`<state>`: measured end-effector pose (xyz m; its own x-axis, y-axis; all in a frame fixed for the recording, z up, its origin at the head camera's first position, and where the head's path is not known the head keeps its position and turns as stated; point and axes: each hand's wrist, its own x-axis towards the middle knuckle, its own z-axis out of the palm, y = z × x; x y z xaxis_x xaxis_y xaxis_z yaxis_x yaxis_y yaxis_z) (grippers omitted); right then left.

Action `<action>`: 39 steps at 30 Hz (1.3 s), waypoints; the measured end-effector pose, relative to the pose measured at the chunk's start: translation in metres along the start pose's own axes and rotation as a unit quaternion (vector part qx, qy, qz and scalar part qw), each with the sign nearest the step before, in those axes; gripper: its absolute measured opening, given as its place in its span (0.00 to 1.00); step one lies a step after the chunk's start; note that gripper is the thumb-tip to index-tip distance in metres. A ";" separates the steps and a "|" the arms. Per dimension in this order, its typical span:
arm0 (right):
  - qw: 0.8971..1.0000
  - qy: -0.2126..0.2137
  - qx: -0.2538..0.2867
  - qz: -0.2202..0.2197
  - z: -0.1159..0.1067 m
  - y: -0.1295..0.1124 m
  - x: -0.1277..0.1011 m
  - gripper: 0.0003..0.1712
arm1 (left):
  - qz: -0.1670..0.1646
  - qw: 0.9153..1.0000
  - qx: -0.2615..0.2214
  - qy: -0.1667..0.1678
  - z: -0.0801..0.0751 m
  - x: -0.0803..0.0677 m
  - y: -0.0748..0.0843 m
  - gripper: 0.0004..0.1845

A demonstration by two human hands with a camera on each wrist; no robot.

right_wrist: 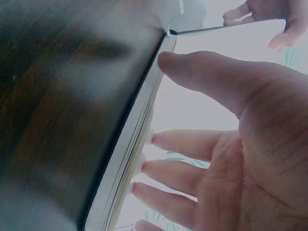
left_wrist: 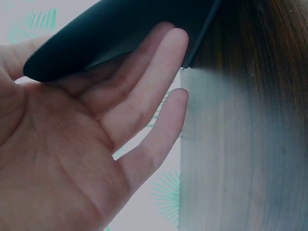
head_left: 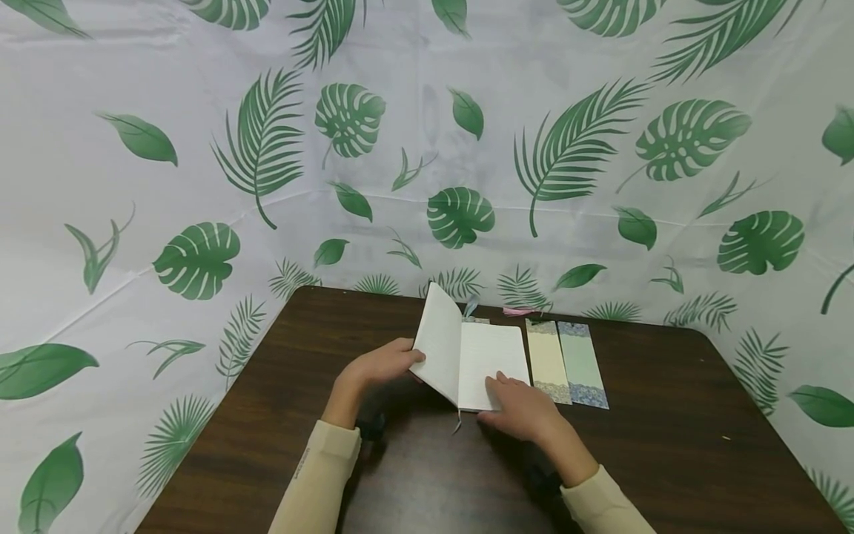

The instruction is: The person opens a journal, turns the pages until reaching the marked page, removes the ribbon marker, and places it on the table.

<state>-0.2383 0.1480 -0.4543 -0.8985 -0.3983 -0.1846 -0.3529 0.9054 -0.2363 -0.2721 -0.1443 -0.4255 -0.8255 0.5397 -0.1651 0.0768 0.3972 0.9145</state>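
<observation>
**A:** What stood at the left of the dark wooden table [head_left: 280, 415]?

**B:** The person's left hand [head_left: 376, 367], reaching from a cream sleeve [head_left: 320, 475]. Its fingers were nearly straight and propped the raised left half of an open notebook [head_left: 470, 360] from behind. The left wrist view showed those fingers [left_wrist: 144, 91] laid flat against the dark cover [left_wrist: 110, 33], not curled round it.

**A:** And the notebook itself?

**B:** It sat near the middle of the table, its left leaves tilted up and its right page lying flat. A thin ribbon marker [head_left: 457, 425] hung from the spine at the near edge.

**A:** The other hand?

**B:** The right hand [head_left: 523, 408] rested at the notebook's near right corner. The right wrist view showed its fingertips [right_wrist: 149, 137] touching the edge of the page block, the thumb [right_wrist: 192, 67] stretched over the page. The fingers were extended and loose, gripping nothing.

**A:** Anything further right?

**B:** Two bookmarks lay side by side just beside the notebook: a cream bookmark [head_left: 548, 360] next to the page, then a pale green bookmark [head_left: 582, 363]. A small pink object [head_left: 517, 311] lay at the table's far edge, too small to tell apart. A leaf-printed backdrop [head_left: 200, 185] enclosed the scene.
</observation>
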 end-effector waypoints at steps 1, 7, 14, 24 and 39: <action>1.000 0.004 -0.004 0.000 0.000 0.001 0.000 0.42 | 0.000 1.000 0.000 0.001 0.000 0.000 0.000 0.22; 1.000 0.019 -0.009 0.001 -0.002 0.006 0.003 0.33 | -0.003 1.000 0.001 0.003 0.000 0.000 0.000 0.22; 1.000 0.019 -0.001 -0.022 -0.002 0.014 0.007 0.29 | 0.001 1.000 0.002 0.003 -0.001 0.000 0.001 0.22; 0.997 0.010 0.036 -0.071 -0.004 0.024 0.010 0.22 | 0.000 1.000 0.012 0.000 -0.001 0.000 -0.001 0.22; 0.992 0.117 -0.044 -0.028 -0.013 0.023 0.005 0.27 | 0.002 1.000 0.024 0.001 -0.001 0.003 -0.004 0.22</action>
<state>-0.2542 0.1682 -0.4486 -0.9092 -0.4128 0.0546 -0.4162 0.8963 -0.1530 -0.2748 -0.1451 -0.4297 -0.8267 0.5391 -0.1609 0.1065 0.4308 0.8961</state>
